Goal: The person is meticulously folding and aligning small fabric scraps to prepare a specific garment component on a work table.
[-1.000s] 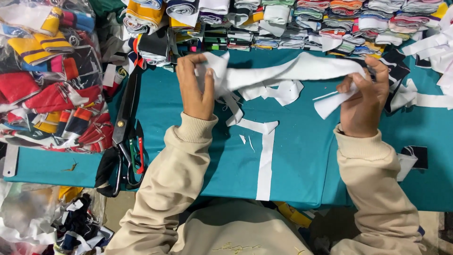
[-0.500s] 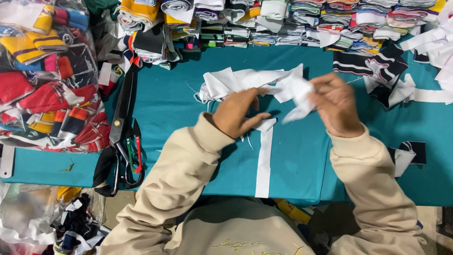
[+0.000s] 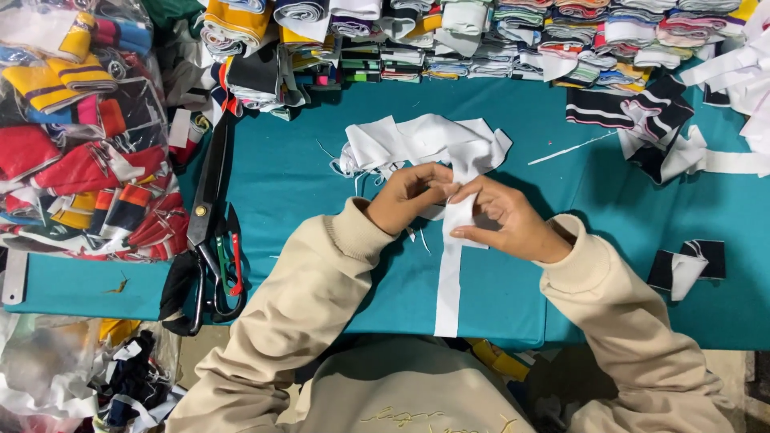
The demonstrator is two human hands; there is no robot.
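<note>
A bunched pile of white fabric strips point(image 3: 417, 144) lies on the teal table cover point(image 3: 305, 184) in the middle. A long white strip point(image 3: 449, 281) runs from that pile toward the near edge. My left hand point(image 3: 409, 196) pinches the fabric at the top of this strip. My right hand point(image 3: 505, 216) grips the same strip just beside it, fingertips of both hands close together. Both arms wear beige sleeves.
Large black-handled shears point(image 3: 204, 216) lie at the left with a small red-handled tool point(image 3: 235, 261) beside them. Clear bags of coloured knit pieces point(image 3: 76, 152) sit far left. Stacked striped collars point(image 3: 513, 36) line the back. Striped and white scraps point(image 3: 690, 136) lie right.
My hands, spread wide with the white fabric stretched between them, came together at the middle. The fabric now lies bunched on the table, and both hands hold the long strip.
</note>
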